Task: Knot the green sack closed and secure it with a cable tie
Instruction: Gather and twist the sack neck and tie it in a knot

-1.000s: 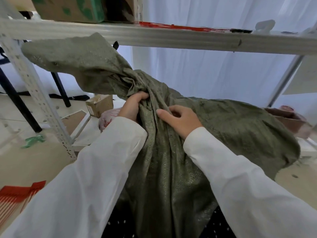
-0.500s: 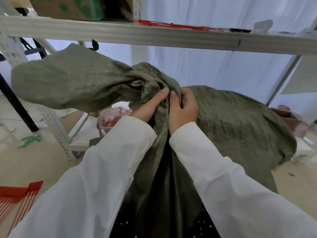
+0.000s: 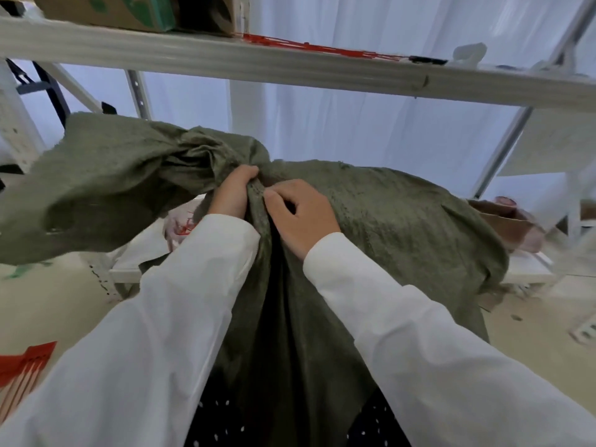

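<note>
Green sack [image 3: 403, 221] cloth hangs down between my two white sleeves, close against my front, and bulges out to the right behind my right wrist. My left hand [image 3: 233, 195] has its fingers [image 3: 248, 174] curled tight round the gathered neck just below the twist. My right hand [image 3: 301, 214] sits just beside it, fingers bent, thumb and forefinger pinching a fold of the same neck. The two hands nearly touch. Past them the knot [image 3: 206, 159] looks formed but loose, and the free mouth [image 3: 96, 191] of the sack flares out to the left in mid-air.

I judge the weave to be coarse, light and floppy: it creases readily, holds a fold poorly and may slide a little under the fingers. The safe place to grip is the bunched neck right under the knot, where the cloth is thickest; the loose mouth is the part to pull on for tightening.

Red cable ties [image 3: 22, 369] lie on the floor at my lower left, and more red ties [image 3: 322, 50] rest on the shelf [image 3: 290, 66] overhead, beyond the sack. None is in my hands yet.
</note>
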